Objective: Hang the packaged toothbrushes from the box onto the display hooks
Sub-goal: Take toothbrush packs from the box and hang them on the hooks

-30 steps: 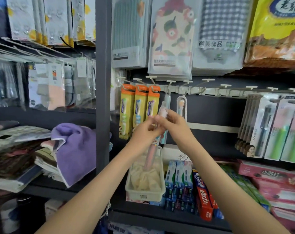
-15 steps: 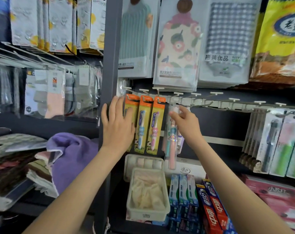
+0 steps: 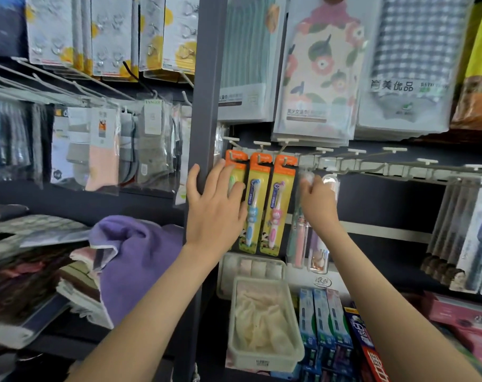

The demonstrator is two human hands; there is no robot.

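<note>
Now the right hand [image 3: 317, 202] pinches in a tight grip the top of the clear packaged toothbrush [image 3: 299, 244], up at the hook rail [image 3: 372, 167], seemingly to thread it on, while the left hand [image 3: 215, 213], grip released and flat, steadies the neighbouring orange-topped packs [image 3: 256, 202].
</note>
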